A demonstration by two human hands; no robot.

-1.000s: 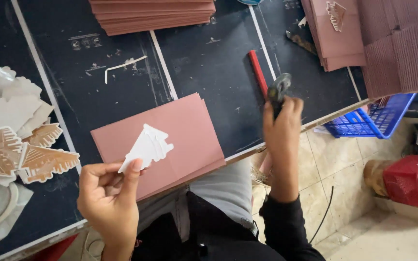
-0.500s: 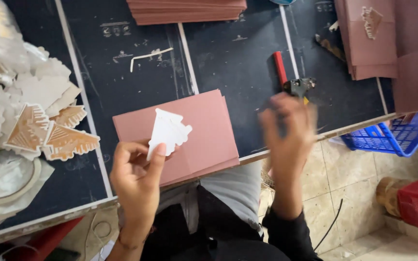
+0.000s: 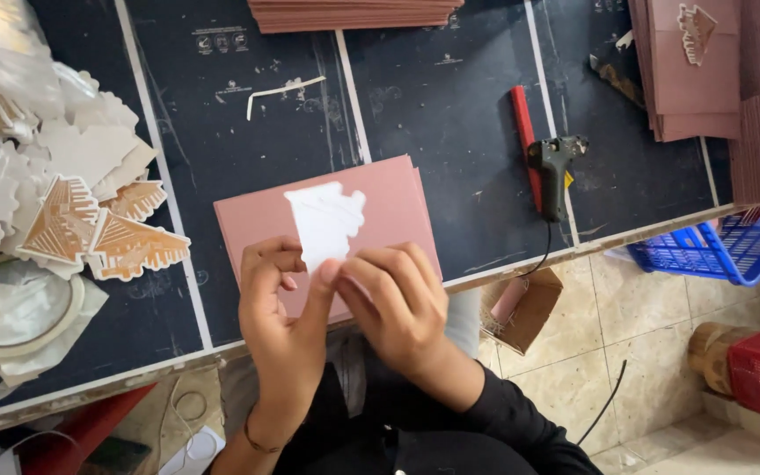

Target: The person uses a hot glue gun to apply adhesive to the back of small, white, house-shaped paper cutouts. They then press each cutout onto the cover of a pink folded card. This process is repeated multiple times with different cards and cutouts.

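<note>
White cutout [image 3: 325,222]: pinched by left hand [image 3: 285,321] and right hand [image 3: 395,303], over pink card [image 3: 389,211]. Glue gun [image 3: 553,171] lies at 2 o'clock; patterned cutouts [image 3: 98,230] at 9 o'clock.

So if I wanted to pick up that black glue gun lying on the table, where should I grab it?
Probably by its handle. The glue gun lies flat on the dark table beside a red strip, its handle pointing at the near edge, cord trailing off there. Come from above on the near side and close around the handle, away from the nozzle end. Both hands are on the white cutout.
</note>
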